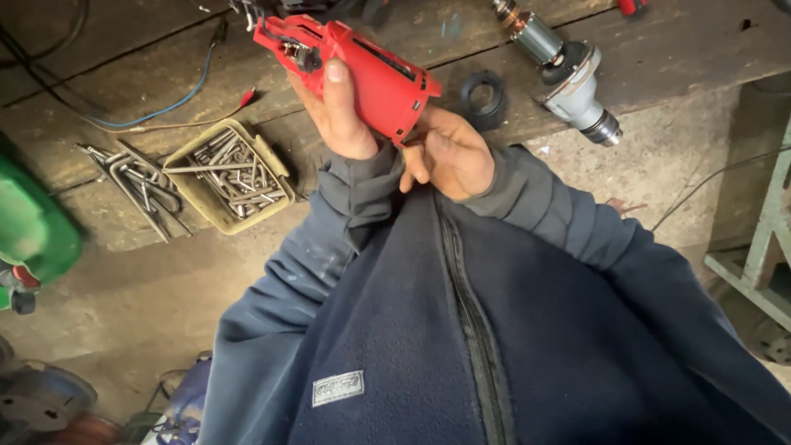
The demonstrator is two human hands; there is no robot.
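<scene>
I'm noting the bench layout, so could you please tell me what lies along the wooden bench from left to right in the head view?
Loose hex keys → yellow tray of hex keys → red tool housing held in the left hand → black ring → motor armature with gear head.

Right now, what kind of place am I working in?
Probably a power-tool repair workshop: a worn wooden bench carries a motor armature with gearhead, a tray of hex keys, and your left hand holds a red tool housing.

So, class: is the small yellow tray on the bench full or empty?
Partly full. The yellow tray holds a loose heap of metal hex keys; more hex keys lie outside, to its left.
</scene>
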